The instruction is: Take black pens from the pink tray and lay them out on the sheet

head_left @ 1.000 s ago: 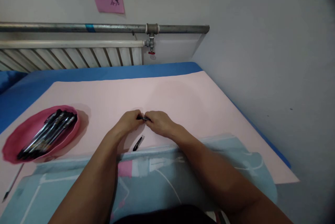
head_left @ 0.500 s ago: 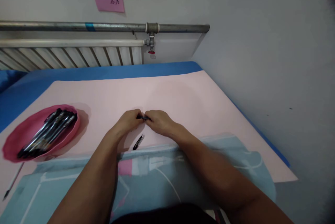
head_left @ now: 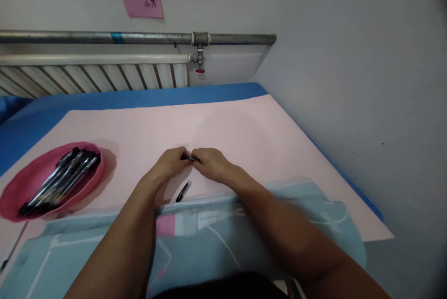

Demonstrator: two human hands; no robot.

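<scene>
My left hand (head_left: pixel 171 161) and my right hand (head_left: pixel 211 164) meet over the pink sheet, fingers closed. Between them they pinch a small, dark, slender pen part (head_left: pixel 190 158); most of it is hidden by the fingers. One end is in each hand, and a shiny bit shows in the gap. Just below, a black and clear pen cap (head_left: pixel 183 192) lies slantwise by the edge of the blue-green cloth. To the left, a pink bowl (head_left: pixel 14 192) holds several black and clear pens (head_left: pixel 64 175).
A thin white pen refill (head_left: pixel 14 245) with a dark tip lies below the bowl. The pink sheet (head_left: pixel 139 126) covers a blue surface (head_left: pixel 146 98). A patterned blue-green cloth (head_left: pixel 84 236) lies in front. Behind stand a radiator (head_left: pixel 111 75) and a pipe (head_left: pixel 153 38); a wall borders the right.
The view has shifted slightly, so the bowl and other things sit a little further left. Both hands keep the same grip on the dark pen part.
</scene>
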